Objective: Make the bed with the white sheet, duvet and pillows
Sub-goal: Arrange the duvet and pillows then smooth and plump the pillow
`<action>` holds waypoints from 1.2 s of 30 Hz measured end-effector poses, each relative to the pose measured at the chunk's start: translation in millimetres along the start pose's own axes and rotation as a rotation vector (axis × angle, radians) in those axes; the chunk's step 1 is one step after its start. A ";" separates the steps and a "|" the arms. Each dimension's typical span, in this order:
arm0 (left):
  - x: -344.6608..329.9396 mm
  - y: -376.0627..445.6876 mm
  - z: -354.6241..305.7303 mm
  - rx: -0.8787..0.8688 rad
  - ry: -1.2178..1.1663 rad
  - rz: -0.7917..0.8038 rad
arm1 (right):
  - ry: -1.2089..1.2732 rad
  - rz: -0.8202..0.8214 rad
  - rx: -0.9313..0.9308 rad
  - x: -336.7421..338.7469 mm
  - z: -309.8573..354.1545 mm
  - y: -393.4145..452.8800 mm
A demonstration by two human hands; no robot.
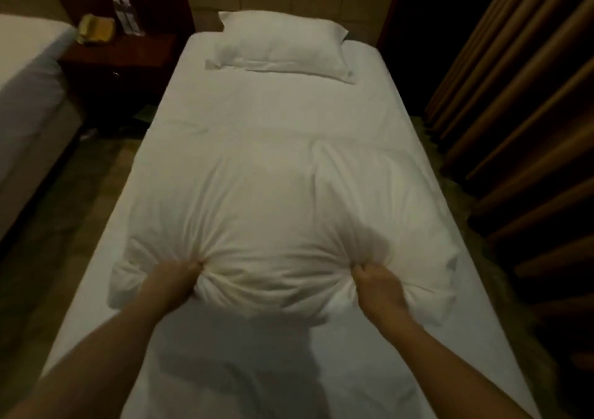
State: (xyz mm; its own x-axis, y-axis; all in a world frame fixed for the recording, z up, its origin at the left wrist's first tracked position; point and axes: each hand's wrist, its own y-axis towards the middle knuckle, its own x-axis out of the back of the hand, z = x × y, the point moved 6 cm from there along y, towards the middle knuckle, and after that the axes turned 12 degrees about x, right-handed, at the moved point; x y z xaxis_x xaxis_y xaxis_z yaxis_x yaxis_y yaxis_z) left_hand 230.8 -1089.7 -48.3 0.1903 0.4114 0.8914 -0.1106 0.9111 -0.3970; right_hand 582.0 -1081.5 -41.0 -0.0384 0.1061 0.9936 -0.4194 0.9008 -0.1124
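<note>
Head view: both hands hold the same bundled white pillow [276, 225], which lies across the near half of the bed [96, 306] on the white sheet [273, 116]. Its long axis runs left to right. The left hand [175, 282] bunches fabric at the near-left edge; the right hand [377, 285] is fisted likewise at near-right, both grips closed tight on cloth (neither arm is nearer). A second pillow [283, 48] sits at the far head end. Between them the sheet lies bare, so open room for carrying it lies straight ahead; curtains [514, 97] crowd the right side, and a nightstand [122, 61] stands far left.
</note>
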 end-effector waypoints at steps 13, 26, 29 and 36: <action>157.0 -28.4 12.3 0.021 0.137 -0.284 | -0.280 -0.072 -0.108 167.8 -47.6 4.2; -7.9 -90.0 -11.8 -0.120 0.053 0.142 | 0.134 0.142 -0.293 5.4 43.1 -128.3; -27.4 -85.6 -8.9 -0.122 0.038 0.216 | 0.107 0.094 -0.183 -13.0 39.9 -118.8; 28.3 -59.4 -4.4 -0.095 0.203 0.393 | 0.089 0.407 -0.199 19.6 30.1 -98.5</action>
State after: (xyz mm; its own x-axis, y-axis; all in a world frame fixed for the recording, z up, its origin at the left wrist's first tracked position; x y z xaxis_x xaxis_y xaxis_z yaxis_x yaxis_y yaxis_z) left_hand 247.1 -1132.1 -0.4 0.3398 0.7145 0.6116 -0.1248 0.6788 -0.7236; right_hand 595.2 -1180.8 -10.2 -0.0828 0.4960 0.8644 -0.2040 0.8406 -0.5018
